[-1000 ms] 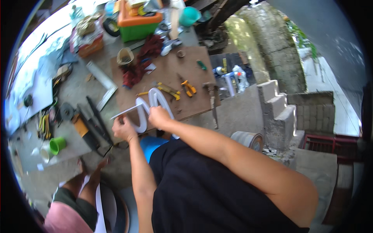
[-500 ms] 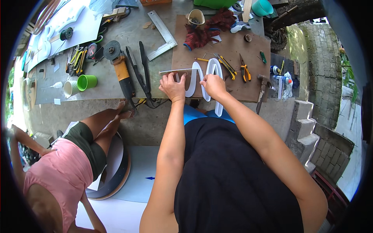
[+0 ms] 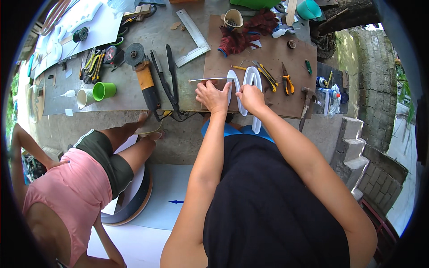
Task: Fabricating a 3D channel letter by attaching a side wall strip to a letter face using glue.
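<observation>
A white, looping letter-like piece with raised edges stands at the front of the brown board, partly overhanging its near edge. My left hand is closed at its left stroke, the thumb lying against it. My right hand pinches the middle of the piece, fingertips together. Just beyond my left fingers runs a thin, light-coloured rod or strip, ending near the piece; whether I grip it cannot be made out. My fingers hide part of the white piece.
Cutters, pliers and a hammer lie to the right. An angle grinder, a black flat two-armed tool and a metal square lie left. Red gloves are behind. A person in pink is at my left.
My left hand has slid right, closer to my right hand, and its thumb now covers part of the left stroke. The view has shifted slightly. The other person's legs have moved a little.
</observation>
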{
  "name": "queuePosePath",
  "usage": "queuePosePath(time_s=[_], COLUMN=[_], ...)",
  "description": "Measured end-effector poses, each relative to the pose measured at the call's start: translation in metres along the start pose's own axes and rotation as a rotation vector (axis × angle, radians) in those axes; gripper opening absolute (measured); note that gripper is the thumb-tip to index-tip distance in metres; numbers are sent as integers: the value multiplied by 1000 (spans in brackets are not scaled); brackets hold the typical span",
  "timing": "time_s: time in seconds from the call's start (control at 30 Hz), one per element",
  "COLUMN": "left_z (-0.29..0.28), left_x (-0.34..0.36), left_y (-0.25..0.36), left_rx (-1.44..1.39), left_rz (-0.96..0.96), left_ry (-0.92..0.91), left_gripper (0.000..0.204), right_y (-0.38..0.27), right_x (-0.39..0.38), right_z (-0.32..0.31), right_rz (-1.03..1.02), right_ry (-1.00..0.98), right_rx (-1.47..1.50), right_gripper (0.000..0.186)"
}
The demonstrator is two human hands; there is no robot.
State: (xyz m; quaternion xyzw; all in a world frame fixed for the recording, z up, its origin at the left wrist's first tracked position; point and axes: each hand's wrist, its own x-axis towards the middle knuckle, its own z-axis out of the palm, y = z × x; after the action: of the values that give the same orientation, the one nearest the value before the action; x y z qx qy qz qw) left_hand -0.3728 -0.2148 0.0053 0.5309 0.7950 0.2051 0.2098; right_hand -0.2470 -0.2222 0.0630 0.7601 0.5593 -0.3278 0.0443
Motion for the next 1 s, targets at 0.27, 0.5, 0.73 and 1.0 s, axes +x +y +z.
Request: queuePosePath(time_s=[0.27, 0.5, 0.73, 1.0], left_z=[10, -1, -14, -29], left_x=[13, 22, 32, 35], left_y=[-19, -36, -54, -69], left_rx=[-67, -38, -31, 20], left_rz=[0, 64, 128, 179], left_ry=[33, 62, 93, 173], left_gripper=[23, 16, 16, 15], right_y=[0, 0, -1, -1], right_x=[-1, 5, 5, 6], right_z=[3, 15, 16, 23], right_rz=[-7, 48, 63, 74], right_ry=[29, 37, 47, 108], right_rx=[21, 91, 115, 94], right_gripper=[22, 21, 21, 18])
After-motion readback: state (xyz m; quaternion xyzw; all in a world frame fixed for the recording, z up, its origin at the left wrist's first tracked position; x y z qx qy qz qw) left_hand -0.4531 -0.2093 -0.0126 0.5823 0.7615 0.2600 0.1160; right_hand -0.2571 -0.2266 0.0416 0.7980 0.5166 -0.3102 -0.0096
